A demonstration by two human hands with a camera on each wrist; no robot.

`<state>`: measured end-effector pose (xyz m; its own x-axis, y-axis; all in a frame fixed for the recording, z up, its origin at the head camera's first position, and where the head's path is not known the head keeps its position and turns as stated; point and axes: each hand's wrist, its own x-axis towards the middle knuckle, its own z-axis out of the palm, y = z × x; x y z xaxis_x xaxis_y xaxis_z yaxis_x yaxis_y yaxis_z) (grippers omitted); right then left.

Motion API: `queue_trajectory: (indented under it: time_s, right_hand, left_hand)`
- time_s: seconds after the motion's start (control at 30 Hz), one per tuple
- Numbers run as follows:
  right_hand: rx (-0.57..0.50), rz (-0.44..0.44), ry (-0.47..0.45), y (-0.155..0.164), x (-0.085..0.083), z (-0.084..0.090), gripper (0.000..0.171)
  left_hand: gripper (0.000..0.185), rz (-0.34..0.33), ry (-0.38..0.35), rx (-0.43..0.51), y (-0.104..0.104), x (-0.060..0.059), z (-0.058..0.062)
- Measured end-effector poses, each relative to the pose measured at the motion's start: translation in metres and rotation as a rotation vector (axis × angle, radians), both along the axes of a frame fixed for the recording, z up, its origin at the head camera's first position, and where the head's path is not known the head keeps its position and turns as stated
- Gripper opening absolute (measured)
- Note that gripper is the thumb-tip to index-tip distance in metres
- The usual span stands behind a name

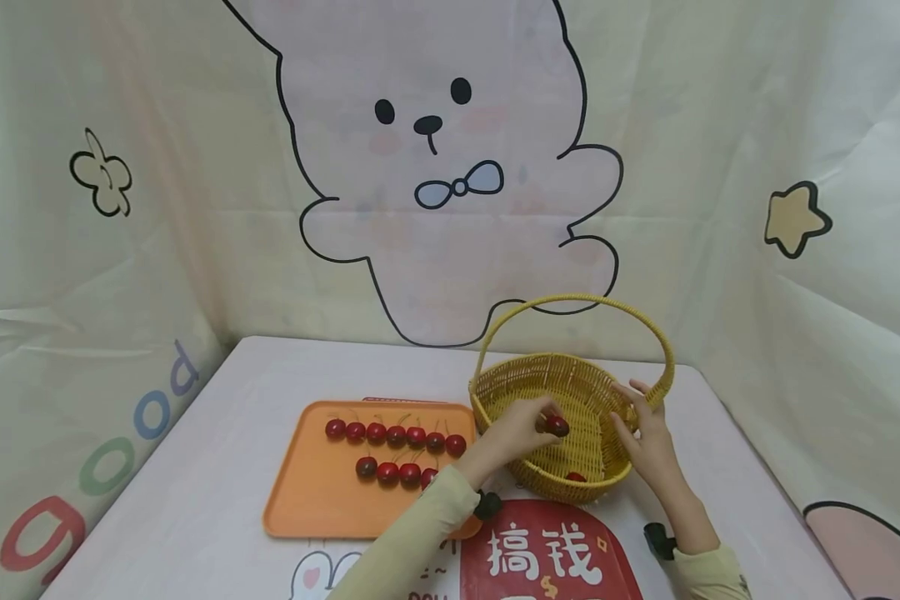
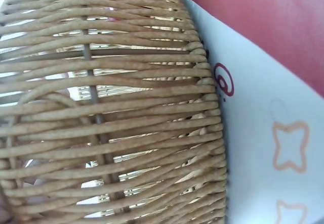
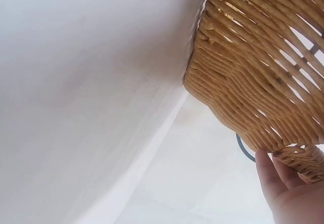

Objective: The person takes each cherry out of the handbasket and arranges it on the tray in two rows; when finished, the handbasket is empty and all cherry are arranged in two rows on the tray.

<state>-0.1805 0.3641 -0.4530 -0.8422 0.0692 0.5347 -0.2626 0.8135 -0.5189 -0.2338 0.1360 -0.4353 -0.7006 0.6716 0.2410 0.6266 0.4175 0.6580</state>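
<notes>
A yellow wicker basket (image 1: 570, 392) with a tall arched handle stands on the right side of the table. My left hand (image 1: 523, 429) reaches over its near left rim and pinches a dark red cherry (image 1: 557, 426) above the basket floor. Another cherry (image 1: 575, 477) lies low inside, close to the near wall. At the right side, my right hand (image 1: 648, 437) grips the basket rim beside the handle's foot. In the right wrist view, fingers (image 3: 271, 178) lie against the woven edge. The basket wall (image 2: 111, 113) hides the left fingers in the left wrist view.
Left of the basket, an orange tray (image 1: 307, 504) carries two rows of cherries (image 1: 396, 436) with stems; my left sleeve covers its near right corner. A red printed shape (image 1: 547, 542) with white characters marks the tabletop in front. Printed cloth walls surround the table.
</notes>
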Motion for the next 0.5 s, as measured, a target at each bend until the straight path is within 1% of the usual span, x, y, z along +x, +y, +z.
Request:
queue_trajectory:
  time_s: [0.1, 0.23, 0.37, 0.47, 0.5]
  right_hand:
    - [-0.001, 0.003, 0.000, -0.001, 0.000, 0.000, 0.047]
    - [0.001, 0.001, 0.003, -0.001, 0.000, 0.001, 0.047]
    - [-0.002, 0.001, -0.003, -0.002, 0.001, 0.001, 0.047]
    - [-0.003, 0.001, -0.006, -0.002, 0.002, 0.001, 0.046]
    - [-0.004, 0.000, -0.007, -0.002, 0.002, 0.001, 0.046]
  left_hand:
    - [0.028, 0.007, -0.026, 0.030, -0.004, 0.001, 0.001]
    - [0.036, 0.003, -0.013, 0.050, -0.009, 0.002, 0.001]
    - [0.037, -0.015, 0.017, 0.082, -0.017, 0.004, 0.003]
    - [0.034, -0.021, 0.015, 0.119, -0.023, 0.006, 0.004]
    - [0.034, -0.024, 0.000, 0.138, -0.025, 0.006, 0.004]
